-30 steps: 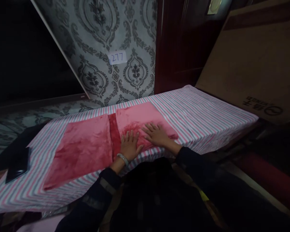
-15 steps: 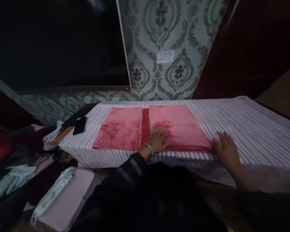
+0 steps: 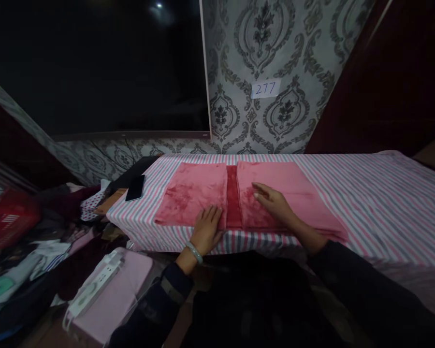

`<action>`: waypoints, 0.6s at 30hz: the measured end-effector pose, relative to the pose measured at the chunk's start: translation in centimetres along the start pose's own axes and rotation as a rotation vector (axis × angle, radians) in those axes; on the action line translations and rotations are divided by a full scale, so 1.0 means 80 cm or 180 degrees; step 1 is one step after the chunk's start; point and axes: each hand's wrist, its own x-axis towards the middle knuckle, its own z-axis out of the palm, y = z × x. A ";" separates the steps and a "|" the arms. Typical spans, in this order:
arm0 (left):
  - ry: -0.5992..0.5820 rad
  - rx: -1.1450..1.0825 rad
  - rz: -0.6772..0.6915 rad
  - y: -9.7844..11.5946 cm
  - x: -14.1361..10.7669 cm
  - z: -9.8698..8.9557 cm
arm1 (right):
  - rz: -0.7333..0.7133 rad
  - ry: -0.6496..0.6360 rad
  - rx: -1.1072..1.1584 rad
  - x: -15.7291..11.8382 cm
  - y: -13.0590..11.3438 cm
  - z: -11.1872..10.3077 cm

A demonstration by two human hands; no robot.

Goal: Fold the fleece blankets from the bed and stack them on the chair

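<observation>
A pink and red cloth (image 3: 192,188) lies folded on the striped tablecloth (image 3: 377,193), its two sides turned inward with a darker red strip (image 3: 234,198) showing between them. My left hand (image 3: 206,229), a bracelet at its wrist, rests open on the front edge of the left folded part. Over the right folded part is my right hand (image 3: 273,200), fingers extended and pointing left, holding nothing. Whether it presses on the cloth or hovers just above, I cannot tell.
A black phone (image 3: 135,188) lies at the table's left end. Below it, a power strip (image 3: 96,285) sits on a pink box (image 3: 119,295), near piled clothes (image 3: 47,256). A large dark screen (image 3: 101,67) hangs behind.
My left hand has moved from the right folded part to the left one. My right hand has come from the cloth's right edge inward over the right part. The view has shifted slightly left.
</observation>
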 end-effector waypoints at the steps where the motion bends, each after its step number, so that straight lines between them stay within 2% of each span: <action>1: 0.0037 -0.0015 -0.0004 -0.002 0.000 0.002 | 0.0202 -0.0097 0.0226 0.020 -0.004 0.012; 5: 0.0187 -0.0046 -0.0033 -0.001 0.004 0.007 | 0.1176 -0.0378 0.0801 0.085 -0.015 0.049; 7: 0.0279 -0.0081 -0.0044 0.000 0.007 0.009 | 0.1456 -0.0442 0.0843 0.106 -0.016 0.062; 13: 0.0367 -0.0038 -0.0059 -0.003 0.014 0.014 | 0.1586 -0.0580 0.0743 0.154 -0.007 0.100; 18: 0.0378 0.0152 0.0059 -0.011 0.015 0.026 | 0.1480 -0.0576 0.0427 0.185 0.003 0.128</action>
